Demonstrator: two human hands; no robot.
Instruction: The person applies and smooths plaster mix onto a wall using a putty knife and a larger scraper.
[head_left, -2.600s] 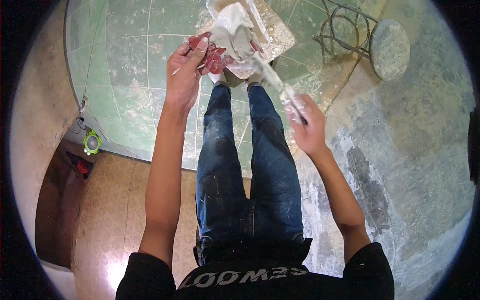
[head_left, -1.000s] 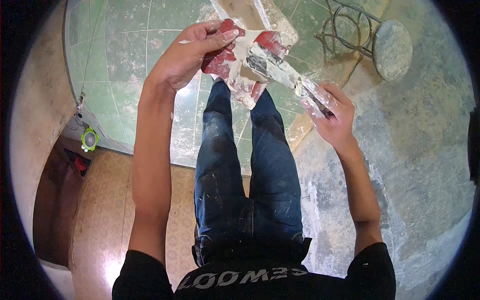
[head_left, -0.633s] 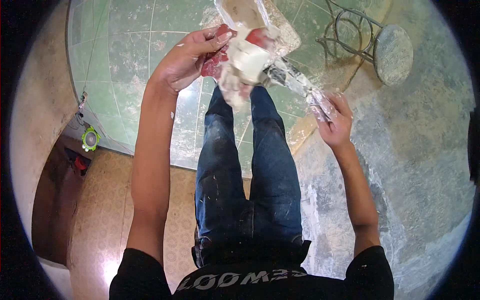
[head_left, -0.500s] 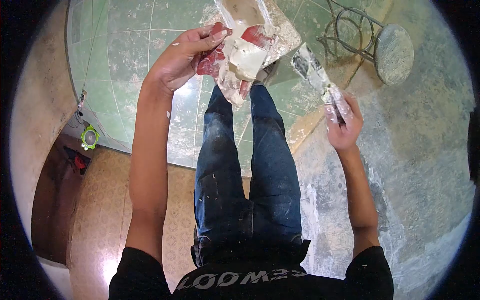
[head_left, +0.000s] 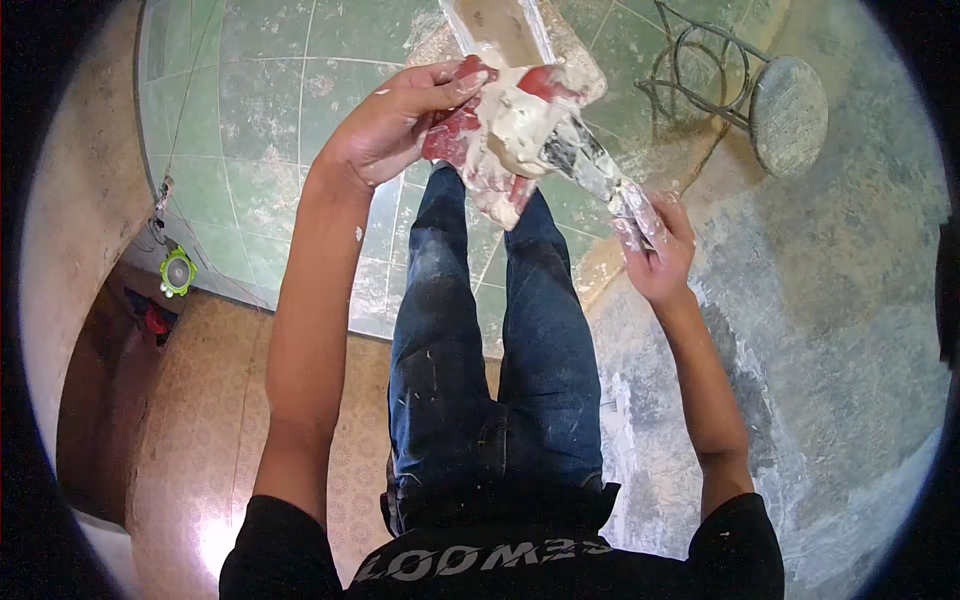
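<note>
Gripped at its left edge by my left hand (head_left: 405, 115) is a red, flat board (head_left: 450, 138) smeared with white paste. A thick mound of the creamy paste (head_left: 522, 125) sits on it. My right hand (head_left: 660, 245) is closed around the handle of a paste-coated putty knife (head_left: 590, 165). The knife's blade points up and left, its end touching the paste at the board's right side. White splashes mark the fingers of both hands.
Behind the board stands a tray-like container (head_left: 505, 30) with wet residue inside, on a spattered pale surface (head_left: 575, 50). A round-topped stool (head_left: 790, 115) with metal legs lies on its side at right. Green tiles (head_left: 265, 110) and grey concrete (head_left: 840, 330) form the floor.
The putty knife has moved left and down, from apart at the right to the paste on the board. My left hand has shifted the board slightly right.
</note>
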